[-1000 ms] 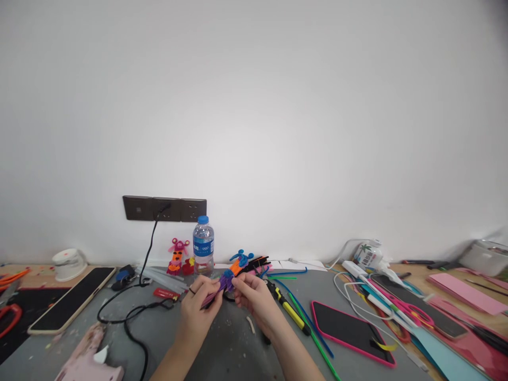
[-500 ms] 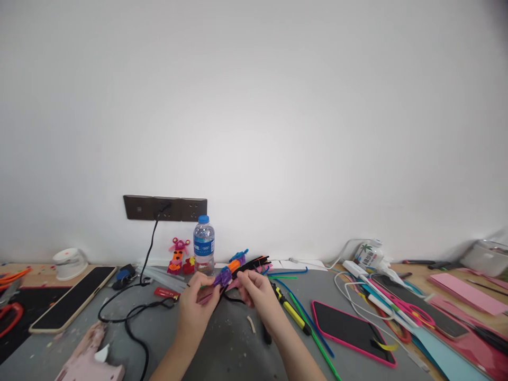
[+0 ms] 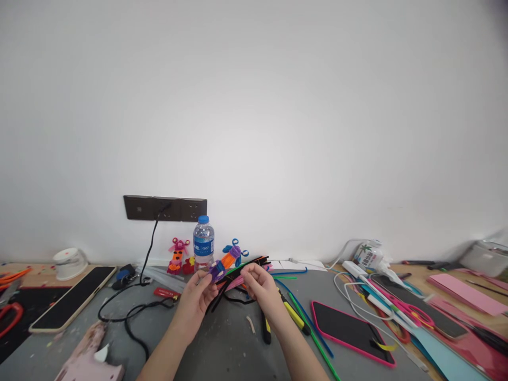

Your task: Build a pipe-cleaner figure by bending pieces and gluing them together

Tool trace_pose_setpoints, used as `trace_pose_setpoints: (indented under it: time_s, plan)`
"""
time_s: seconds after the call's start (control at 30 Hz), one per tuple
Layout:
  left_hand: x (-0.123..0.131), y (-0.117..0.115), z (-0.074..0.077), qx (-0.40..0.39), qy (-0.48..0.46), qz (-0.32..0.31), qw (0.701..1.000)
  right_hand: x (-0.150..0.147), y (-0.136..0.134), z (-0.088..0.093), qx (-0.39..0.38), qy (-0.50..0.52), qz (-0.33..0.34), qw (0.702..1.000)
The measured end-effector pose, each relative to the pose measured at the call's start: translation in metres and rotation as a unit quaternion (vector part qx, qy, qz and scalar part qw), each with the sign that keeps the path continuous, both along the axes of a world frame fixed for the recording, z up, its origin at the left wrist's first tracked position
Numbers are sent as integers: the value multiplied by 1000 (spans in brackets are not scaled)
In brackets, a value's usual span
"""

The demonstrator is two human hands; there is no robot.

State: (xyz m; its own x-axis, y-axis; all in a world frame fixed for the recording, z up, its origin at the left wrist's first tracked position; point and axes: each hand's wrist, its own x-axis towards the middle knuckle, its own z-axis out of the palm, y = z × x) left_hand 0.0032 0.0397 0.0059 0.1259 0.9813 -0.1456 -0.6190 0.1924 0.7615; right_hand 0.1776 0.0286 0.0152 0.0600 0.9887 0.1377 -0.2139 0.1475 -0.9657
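A small pipe-cleaner figure, purple and orange with blue loops at its top, leans up and to the right in front of me. My left hand pinches its purple lower end between thumb and fingers. My right hand is closed in a pinch to the right of the figure; what its fingertips hold, if anything, I cannot make out. Behind and between the hands lies a bundle of black pipe cleaners with some pink and green ones. A similar pink and orange figure stands beside a water bottle.
On the grey mat right of my hands are a yellow-and-black tool, green and blue pipe cleaners, and a pink-cased phone. To the left lie a black cable, another phone and a pink glue gun.
The figure has turned more upright, so its blue loops and orange body show more fully. My left hand's fingers have shifted slightly left, and my hands are a little farther apart.
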Motion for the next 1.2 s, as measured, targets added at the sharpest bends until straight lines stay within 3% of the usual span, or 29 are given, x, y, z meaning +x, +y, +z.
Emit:
trace_pose_setpoints:
  time_s: [0.2, 0.33, 0.43, 0.83, 1.2]
  plan:
    - [0, -2, 1, 7, -4, -17, 1000, 3, 4, -4, 36, 37, -1, 999]
    - [0, -4, 0, 9, 7, -35, 999, 3, 2, -4, 71, 46, 40, 996]
    - [1, -4, -2, 6, 18, -59, 998, 2, -1, -2, 66, 54, 76, 994]
    - [1, -8, -5, 18, 35, -146, 988, 1, 1, -15, 49, 85, 77, 992]
    - [1, -9, -3, 41, 55, -164, 984, 2, 0, -14, 54, 100, 76, 991]
